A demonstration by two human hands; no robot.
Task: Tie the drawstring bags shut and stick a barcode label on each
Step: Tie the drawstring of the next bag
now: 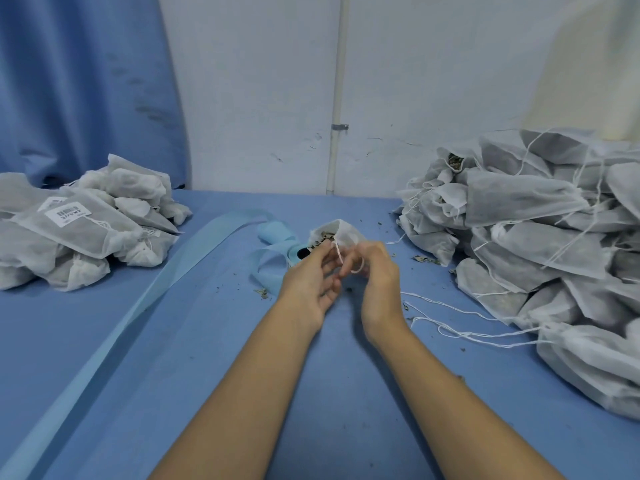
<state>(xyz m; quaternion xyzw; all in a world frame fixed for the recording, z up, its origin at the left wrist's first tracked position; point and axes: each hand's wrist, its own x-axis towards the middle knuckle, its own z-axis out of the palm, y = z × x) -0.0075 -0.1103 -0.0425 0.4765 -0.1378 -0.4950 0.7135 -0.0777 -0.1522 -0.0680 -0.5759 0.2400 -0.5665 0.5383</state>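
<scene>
The fingers (327, 253) of the left hand (311, 282) are curling inward and pinching the white drawstring (337, 253) just below the bag, while the right hand (377, 278) is carrying a loop of the same cord round one bent finger. Both hands are closing on the string and nothing else. They are meeting close together above the desk (214, 358), which looks like the start of a knot, with one hand keeping the cord taut so the other can pass the loop.

The bag (343, 230) is lying on the desk just beyond the fingertips, its mouth turned towards the person and not yet drawn shut, dried leaf showing inside. I would judge it is resting there so that both hands are free for the cord.

Beside it to the left, what looks like a label roll (277, 234) is sitting within easy reach, and its pale blue backing strip (156, 289) is trailing off towards the near left edge. Crumbs of leaf (427, 259) are lying scattered around the work spot.

Further out, the heap on the right (554, 254) is sprawling with loose strings, seemingly waiting its turn. The heap on the left (114, 237) is gathering tied bags, one showing a barcode label (68, 212)
</scene>
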